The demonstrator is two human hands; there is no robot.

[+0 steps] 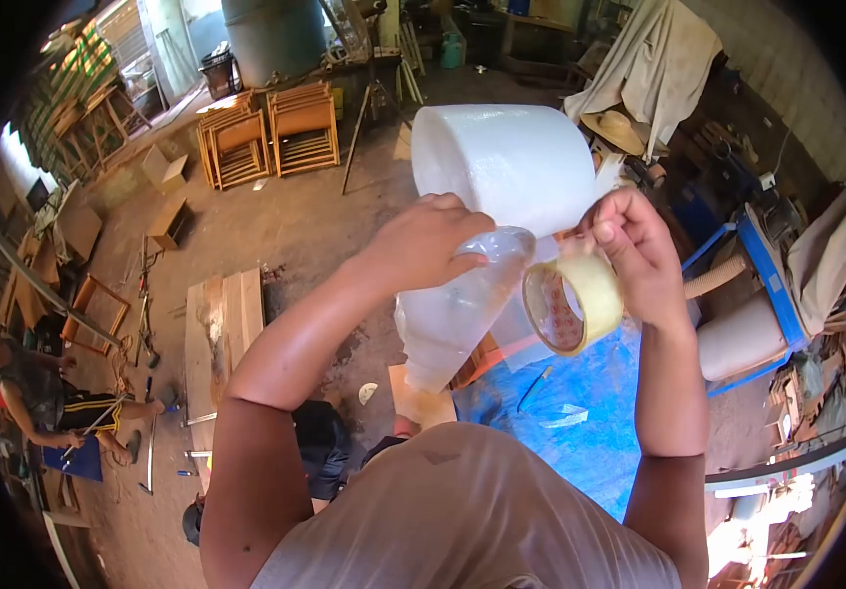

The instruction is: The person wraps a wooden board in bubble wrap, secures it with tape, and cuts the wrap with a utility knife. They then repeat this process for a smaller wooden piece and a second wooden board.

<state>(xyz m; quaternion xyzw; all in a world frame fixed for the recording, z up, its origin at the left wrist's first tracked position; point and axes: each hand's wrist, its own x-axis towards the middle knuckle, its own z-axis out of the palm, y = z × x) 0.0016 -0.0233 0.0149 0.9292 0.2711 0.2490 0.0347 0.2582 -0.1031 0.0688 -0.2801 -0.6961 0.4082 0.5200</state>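
Note:
My left hand (pixel 428 243) is closed over the upper end of a translucent plastic-wrapped bundle (pixel 462 314), thumb pressed on its near side. The bundle tapers toward its lower end, and what is inside it cannot be made out. My right hand (pixel 639 257) has its thumb and fingers pinched together at the top of a roll of clear packing tape (pixel 600 299). The tape roll hangs beside the palm, its cardboard core facing left. Just beyond both hands stands a large white roll of bubble wrap (pixel 506 162).
A blue tarp (pixel 570 432) with a small pen-like tool (pixel 534 389) lies below right. Wooden boards (pixel 222 334) are on the floor at left, where another person (pixel 40 393) sits. Stacked wooden frames (pixel 303 128) stand behind; a blue-framed rack (pixel 776 285) is at right.

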